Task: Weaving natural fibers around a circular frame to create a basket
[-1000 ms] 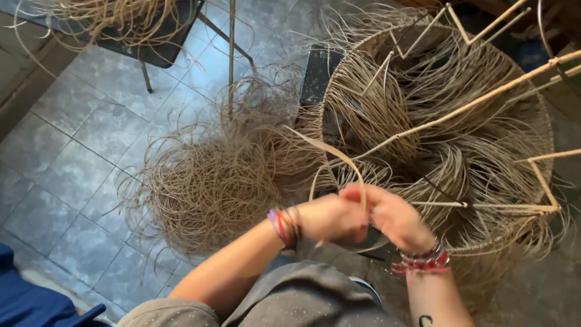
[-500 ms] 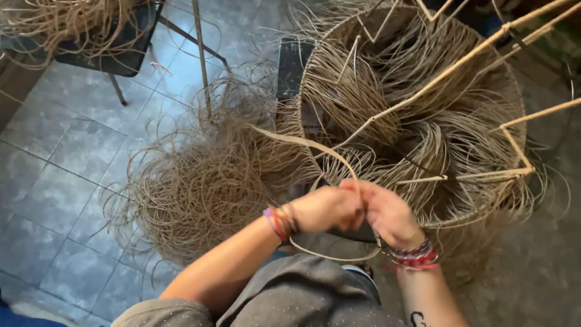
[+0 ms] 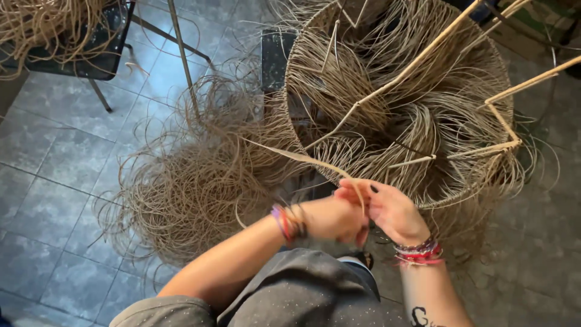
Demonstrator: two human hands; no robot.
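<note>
Both hands meet at the near rim of a large round woven frame [image 3: 399,115], close in front of the person's lap. Left hand [image 3: 331,219], beaded bands at the wrist, is curled closed with its fingers pinching a flat pale strand [image 3: 302,158]; that strand runs up and to the left from the grip in a long arc across the rim. Right hand [image 3: 393,211] is half closed, fingers bent toward the left hand and touching the same strand at the rim; whether it grips anything else I cannot tell, since the fingertips are hidden behind the left hand. The frame's side wall is thickly wound with fibre all round, while pale bare rods [image 3: 417,63] cross its open middle and loose ends hang inside, so the weaving looks well advanced on the wall and unfinished at the rim and centre. A big tangled heap of loose fibre [image 3: 187,188] lies on the grey tiled floor [image 3: 54,175] just left of the frame, seemingly stock not yet used. More fibre rests on a dark chair [image 3: 91,57] at upper left.
</note>
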